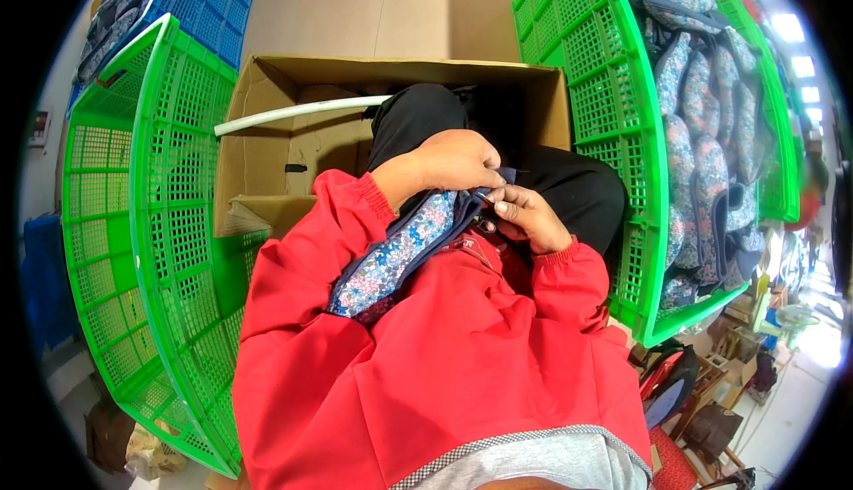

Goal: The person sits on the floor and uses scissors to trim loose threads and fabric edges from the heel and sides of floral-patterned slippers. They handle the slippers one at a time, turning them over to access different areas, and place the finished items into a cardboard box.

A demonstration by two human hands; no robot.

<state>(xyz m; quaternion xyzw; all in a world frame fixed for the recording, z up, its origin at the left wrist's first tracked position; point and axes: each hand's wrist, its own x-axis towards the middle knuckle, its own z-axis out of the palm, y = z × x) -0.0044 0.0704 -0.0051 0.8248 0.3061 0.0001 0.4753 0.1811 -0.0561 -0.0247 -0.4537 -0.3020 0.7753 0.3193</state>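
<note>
A long padded piece of floral cloth (400, 254) with dark blue edging slants across my lap, its lower end resting against my red sleeve. Its upper end is gripped by my left hand (455, 161), whose fingers are curled over the dark edging. Close beside it, my right hand (530, 216) is closed in a pinch at the same end of the cloth. A small dark, shiny object (485, 223) shows under the right fingers. What exactly that hand pinches is partly hidden.
An open cardboard box (267, 166) stands in front of my knees, with a white tube (302, 115) across it. Green plastic crates flank me: one on the left (187, 250), one on the right (613, 90). Behind the right one are piled floral padded pieces (702, 161).
</note>
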